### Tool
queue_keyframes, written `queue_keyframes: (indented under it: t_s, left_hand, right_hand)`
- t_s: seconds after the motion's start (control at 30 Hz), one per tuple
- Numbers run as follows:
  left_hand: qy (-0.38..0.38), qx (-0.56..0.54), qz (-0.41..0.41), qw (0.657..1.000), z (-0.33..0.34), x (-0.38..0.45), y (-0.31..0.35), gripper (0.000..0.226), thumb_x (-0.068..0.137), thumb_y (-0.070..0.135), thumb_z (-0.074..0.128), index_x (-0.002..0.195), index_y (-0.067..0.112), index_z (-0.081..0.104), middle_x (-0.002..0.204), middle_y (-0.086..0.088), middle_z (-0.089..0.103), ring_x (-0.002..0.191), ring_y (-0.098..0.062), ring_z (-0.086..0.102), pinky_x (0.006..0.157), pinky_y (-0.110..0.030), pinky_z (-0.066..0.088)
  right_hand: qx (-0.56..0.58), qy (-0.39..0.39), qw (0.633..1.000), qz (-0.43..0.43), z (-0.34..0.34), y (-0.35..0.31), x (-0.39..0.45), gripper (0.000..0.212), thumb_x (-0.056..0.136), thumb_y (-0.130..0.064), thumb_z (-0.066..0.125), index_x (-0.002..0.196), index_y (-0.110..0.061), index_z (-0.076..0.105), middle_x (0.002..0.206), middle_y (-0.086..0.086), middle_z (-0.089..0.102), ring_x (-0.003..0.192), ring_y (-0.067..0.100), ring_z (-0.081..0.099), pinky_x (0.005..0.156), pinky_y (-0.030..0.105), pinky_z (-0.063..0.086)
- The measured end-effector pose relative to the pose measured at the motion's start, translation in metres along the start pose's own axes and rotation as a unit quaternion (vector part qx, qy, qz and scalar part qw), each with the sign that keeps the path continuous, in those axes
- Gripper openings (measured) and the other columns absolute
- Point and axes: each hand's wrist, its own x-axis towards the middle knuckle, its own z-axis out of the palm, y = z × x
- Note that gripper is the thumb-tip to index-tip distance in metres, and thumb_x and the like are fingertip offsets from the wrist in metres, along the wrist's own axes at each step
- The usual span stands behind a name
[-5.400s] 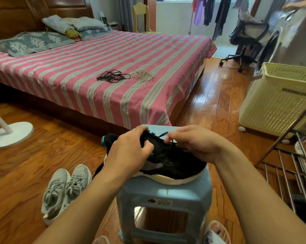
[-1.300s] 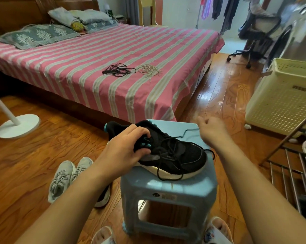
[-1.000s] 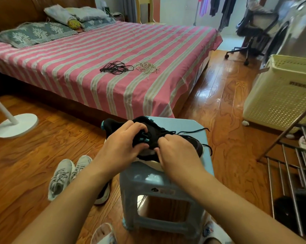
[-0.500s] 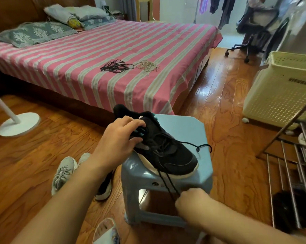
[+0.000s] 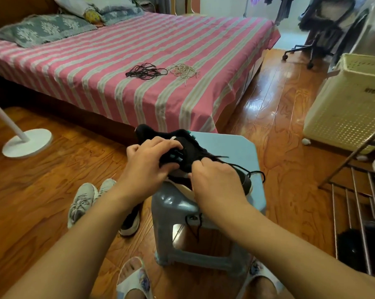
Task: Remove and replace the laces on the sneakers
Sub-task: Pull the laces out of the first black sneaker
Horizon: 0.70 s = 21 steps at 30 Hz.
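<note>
Wooden floor [image 5: 52, 175] stretches around you, with a pink striped bed [image 5: 121, 61] ahead and a blue stool [image 5: 232, 152] right before you. On the stool lies a black sneaker [image 5: 193, 154], toe toward your right. Your left hand [image 5: 152, 162] grips the sneaker's collar, fingers curled over it. Your right hand [image 5: 216, 182] pinches the black lace [image 5: 242, 167] at the eyelets; loose lace trails off the stool's front. On the bed lie black laces [image 5: 146, 71] beside beige laces [image 5: 184, 70]. Grey sneakers [image 5: 85, 199] sit on the floor to your left.

Bright daylight from the far doorway, glare on the wooden floor [image 5: 266, 100], wide-angle edge bending.
</note>
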Motion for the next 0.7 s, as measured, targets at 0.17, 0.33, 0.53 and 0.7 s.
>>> queue_keyframes:
  t_s: [0.17, 0.33, 0.53, 0.7]
  left_hand:
    - [-0.029, -0.078, -0.004, 0.997, -0.003, 0.005, -0.007, 0.045, 0.086, 0.013, 0.078, 0.122, 0.035, 0.064, 0.117, 0.021, 0.056, 0.117, -0.009, 0.054, 0.101, -0.051, 0.046]
    - [-0.052, -0.153, -0.005, 0.987, -0.005, 0.008, -0.010, 0.048, 0.085, -0.007, 0.072, 0.119, 0.026, 0.067, 0.118, 0.013, 0.059, 0.120, -0.007, 0.056, 0.107, -0.033, 0.045]
    - [-0.062, -0.149, 0.012, 0.987, -0.005, 0.009, -0.014, 0.051, 0.086, -0.008, 0.070, 0.122, 0.028, 0.066, 0.121, 0.013, 0.060, 0.125, -0.012, 0.054, 0.108, -0.035, 0.045]
    - [-0.063, -0.119, 0.027, 0.991, -0.003, 0.012, -0.021, 0.047, 0.090, 0.000, 0.071, 0.125, 0.030, 0.065, 0.119, 0.019, 0.059, 0.122, -0.011, 0.056, 0.105, -0.041, 0.047]
  right_hand:
    - [0.182, -0.331, 0.894, -0.240, -0.018, -0.010, -0.049, 0.038, 0.083, -0.061, 0.058, 0.084, -0.024, 0.065, 0.076, -0.006, 0.054, 0.063, 0.018, 0.058, 0.054, 0.038, 0.051]
    - [0.298, -0.194, 0.931, -0.081, -0.015, 0.039, -0.014, 0.018, 0.097, -0.039, 0.059, 0.098, -0.028, 0.073, 0.087, -0.011, 0.065, 0.079, 0.010, 0.061, 0.074, 0.037, 0.053]
    - [0.224, -0.040, 0.970, -0.087, 0.016, 0.068, 0.015, 0.019, 0.082, -0.012, 0.079, 0.097, -0.024, 0.078, 0.097, -0.002, 0.055, 0.089, 0.020, 0.053, 0.072, 0.041, 0.051]
    - [0.184, -0.015, 0.974, -0.127, 0.004, 0.076, 0.011, 0.004, 0.086, -0.010, 0.070, 0.089, -0.012, 0.067, 0.096, 0.004, 0.059, 0.086, 0.026, 0.057, 0.068, 0.046, 0.053]
